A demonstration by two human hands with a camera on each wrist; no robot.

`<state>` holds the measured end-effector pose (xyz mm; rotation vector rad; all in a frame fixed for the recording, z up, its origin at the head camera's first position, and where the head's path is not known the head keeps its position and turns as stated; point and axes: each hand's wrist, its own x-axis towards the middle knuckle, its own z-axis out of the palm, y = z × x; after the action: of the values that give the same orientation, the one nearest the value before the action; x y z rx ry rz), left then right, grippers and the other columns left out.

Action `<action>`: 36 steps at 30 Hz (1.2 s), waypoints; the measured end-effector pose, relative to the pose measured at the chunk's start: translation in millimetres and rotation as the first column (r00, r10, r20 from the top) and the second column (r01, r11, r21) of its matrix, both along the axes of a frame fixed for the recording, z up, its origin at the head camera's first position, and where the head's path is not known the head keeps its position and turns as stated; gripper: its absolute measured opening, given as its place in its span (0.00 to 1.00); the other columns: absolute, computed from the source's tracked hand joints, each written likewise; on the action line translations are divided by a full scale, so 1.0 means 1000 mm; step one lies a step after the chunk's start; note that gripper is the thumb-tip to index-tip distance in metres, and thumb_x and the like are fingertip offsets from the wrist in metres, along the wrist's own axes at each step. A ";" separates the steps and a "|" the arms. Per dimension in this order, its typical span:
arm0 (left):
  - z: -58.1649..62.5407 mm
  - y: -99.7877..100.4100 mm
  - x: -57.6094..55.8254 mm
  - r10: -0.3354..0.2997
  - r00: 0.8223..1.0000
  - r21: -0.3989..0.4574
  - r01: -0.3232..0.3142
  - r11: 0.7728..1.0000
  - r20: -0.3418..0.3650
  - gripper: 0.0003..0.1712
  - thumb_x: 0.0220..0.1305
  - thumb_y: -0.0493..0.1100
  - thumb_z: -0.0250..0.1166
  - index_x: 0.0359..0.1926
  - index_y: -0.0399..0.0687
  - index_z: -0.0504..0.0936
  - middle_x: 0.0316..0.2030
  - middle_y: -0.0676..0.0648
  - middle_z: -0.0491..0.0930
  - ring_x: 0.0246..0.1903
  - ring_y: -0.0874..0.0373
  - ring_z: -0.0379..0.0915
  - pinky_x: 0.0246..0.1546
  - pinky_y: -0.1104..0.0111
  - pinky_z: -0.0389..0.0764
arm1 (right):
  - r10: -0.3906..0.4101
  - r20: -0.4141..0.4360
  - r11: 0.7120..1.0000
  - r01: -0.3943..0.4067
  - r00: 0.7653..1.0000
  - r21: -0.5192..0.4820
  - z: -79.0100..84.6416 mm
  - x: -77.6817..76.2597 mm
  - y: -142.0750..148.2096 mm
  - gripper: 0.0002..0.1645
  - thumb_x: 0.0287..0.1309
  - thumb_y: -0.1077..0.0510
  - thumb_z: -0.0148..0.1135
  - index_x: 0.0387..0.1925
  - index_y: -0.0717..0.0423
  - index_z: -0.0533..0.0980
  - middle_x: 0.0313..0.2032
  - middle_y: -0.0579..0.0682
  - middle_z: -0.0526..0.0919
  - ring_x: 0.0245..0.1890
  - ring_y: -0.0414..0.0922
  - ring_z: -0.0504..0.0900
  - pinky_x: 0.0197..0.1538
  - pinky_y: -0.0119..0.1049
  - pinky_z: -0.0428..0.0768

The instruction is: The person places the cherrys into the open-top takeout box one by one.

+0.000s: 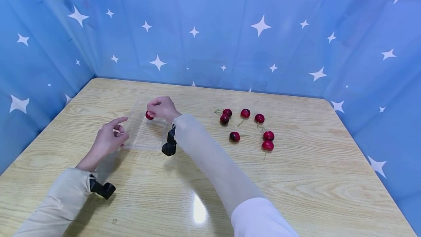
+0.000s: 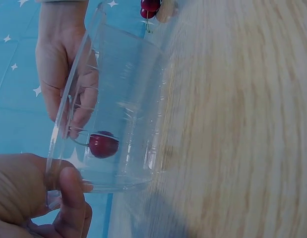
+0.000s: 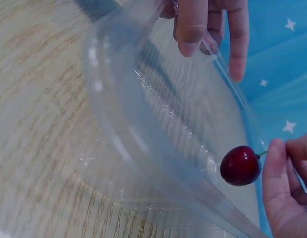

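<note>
A cherry (image 3: 241, 165) hangs by its short stem from the thumb and fingertips of my right hand (image 1: 163, 108). It is over the inside of a clear plastic box (image 1: 142, 142), seen through the box wall in the left wrist view. My left hand (image 1: 107, 138) pinches the near-left rim of that box, thumb on one side of the wall and fingers on the other, as the left wrist view shows. The box's transparent walls are faint against the wood in the head view.
Several loose cherries lie right of the box, among them a pair (image 1: 224, 119), a single one (image 1: 235, 136) and two touching ones (image 1: 268, 145). The wooden table (image 1: 329, 178) ends at a blue star-patterned curtain (image 1: 230, 46) at the back and sides.
</note>
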<state>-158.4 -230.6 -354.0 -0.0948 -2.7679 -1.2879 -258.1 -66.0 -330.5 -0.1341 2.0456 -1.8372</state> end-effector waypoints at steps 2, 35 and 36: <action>0.000 0.000 0.000 -0.001 1.000 0.004 0.001 1.000 0.002 0.30 0.50 0.28 0.53 0.58 0.28 0.62 0.28 0.41 0.66 0.17 0.59 0.71 0.15 0.68 0.75 | 0.014 0.004 1.000 -0.014 1.000 -0.010 -0.001 0.000 0.000 0.13 0.53 0.67 0.57 0.40 0.71 0.76 0.27 0.54 0.79 0.23 0.41 0.76 0.37 0.36 0.78; 0.002 0.001 -0.002 0.001 0.998 -0.001 -0.001 1.000 0.066 0.32 0.51 0.28 0.55 0.60 0.30 0.60 0.30 0.41 0.65 0.18 0.61 0.69 0.17 0.67 0.76 | 0.181 -0.154 0.984 -0.180 0.971 0.019 0.008 0.043 0.052 0.15 0.57 0.61 0.54 0.46 0.62 0.73 0.42 0.63 0.75 0.41 0.59 0.75 0.41 0.45 0.76; 0.001 0.001 -0.002 -0.001 0.998 -0.003 0.001 1.000 0.064 0.32 0.51 0.29 0.54 0.60 0.30 0.60 0.30 0.41 0.65 0.17 0.61 0.69 0.17 0.67 0.76 | 0.176 -0.161 0.984 -0.174 0.971 0.022 0.007 0.045 0.056 0.14 0.57 0.61 0.54 0.45 0.60 0.73 0.41 0.62 0.75 0.40 0.58 0.75 0.41 0.46 0.76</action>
<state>-160.2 -230.0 -352.5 -0.0569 -2.8232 -1.3096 -213.1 -10.1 -323.5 -0.4613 2.0734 -1.7600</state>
